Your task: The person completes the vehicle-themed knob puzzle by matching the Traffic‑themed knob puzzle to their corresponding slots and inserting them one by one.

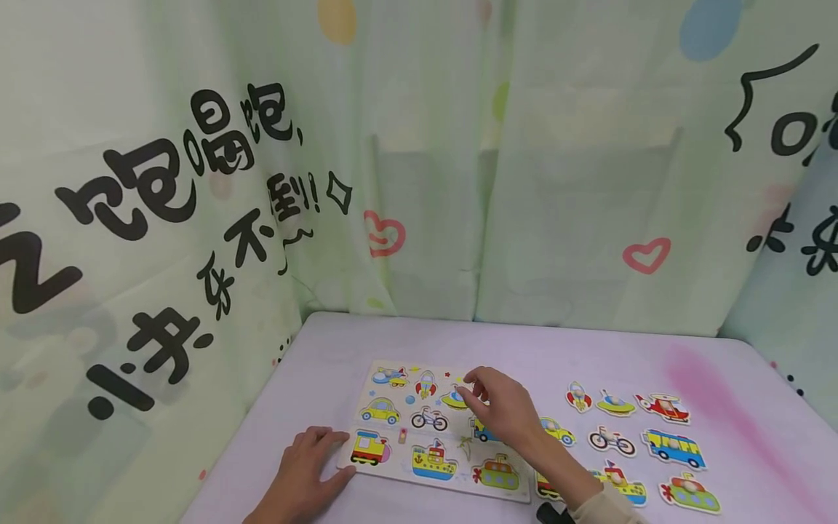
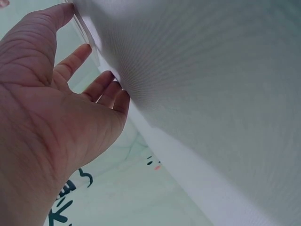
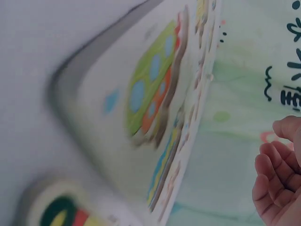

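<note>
A white board with vehicle pictures lies on the table, among them a train, a ship, a submarine and a bicycle. At its left edge my left hand rests with fingers and thumb spread, the tips touching the edge. My right hand hovers over the board's upper right part, beside the flying saucer picture and partly covering the bus picture. In the right wrist view, the right hand has loosely bent fingers and nothing visible between them. The submarine picture shows on the board there, blurred.
Loose vehicle cutouts lie right of the board: a rocket, flying saucer, helicopter, car, bicycle, bus, ship and submarine. My right forearm partly hides a train cutout. Printed curtains surround the table.
</note>
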The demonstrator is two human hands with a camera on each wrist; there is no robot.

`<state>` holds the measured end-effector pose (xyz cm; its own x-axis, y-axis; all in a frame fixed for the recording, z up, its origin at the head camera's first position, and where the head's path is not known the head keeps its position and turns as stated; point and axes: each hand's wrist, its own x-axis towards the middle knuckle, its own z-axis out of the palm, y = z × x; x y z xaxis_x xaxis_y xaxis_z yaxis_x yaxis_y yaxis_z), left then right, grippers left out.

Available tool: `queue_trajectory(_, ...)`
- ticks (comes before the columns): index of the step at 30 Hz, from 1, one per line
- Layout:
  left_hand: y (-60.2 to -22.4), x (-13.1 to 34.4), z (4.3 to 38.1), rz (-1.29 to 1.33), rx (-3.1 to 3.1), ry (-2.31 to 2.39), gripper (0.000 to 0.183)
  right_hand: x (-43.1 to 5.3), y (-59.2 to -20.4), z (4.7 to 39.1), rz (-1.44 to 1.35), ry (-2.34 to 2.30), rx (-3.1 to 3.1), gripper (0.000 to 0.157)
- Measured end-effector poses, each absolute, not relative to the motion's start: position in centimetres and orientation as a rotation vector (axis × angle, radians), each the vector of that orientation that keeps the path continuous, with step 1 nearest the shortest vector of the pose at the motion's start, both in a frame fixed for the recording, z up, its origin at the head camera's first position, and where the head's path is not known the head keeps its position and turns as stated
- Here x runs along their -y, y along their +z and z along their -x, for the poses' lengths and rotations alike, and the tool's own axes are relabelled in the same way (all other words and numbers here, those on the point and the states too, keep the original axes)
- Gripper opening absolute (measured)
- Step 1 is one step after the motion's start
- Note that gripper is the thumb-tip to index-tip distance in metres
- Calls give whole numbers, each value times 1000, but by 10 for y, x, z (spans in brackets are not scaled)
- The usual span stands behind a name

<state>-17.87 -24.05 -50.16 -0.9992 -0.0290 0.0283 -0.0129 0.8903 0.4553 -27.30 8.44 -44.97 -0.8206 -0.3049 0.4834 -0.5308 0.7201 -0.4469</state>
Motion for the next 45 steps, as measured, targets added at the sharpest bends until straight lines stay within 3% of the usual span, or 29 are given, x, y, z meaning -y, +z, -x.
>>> queue_trajectory(25, -497, 238, 177, -65, 3041, -737, 54, -187, -460, 282, -274, 709, 2767, 31)
queue_trajectory(45, -495, 237, 177, -67, 3022, -725, 54, -238, -467, 304, -102, 931, 2881, 36)
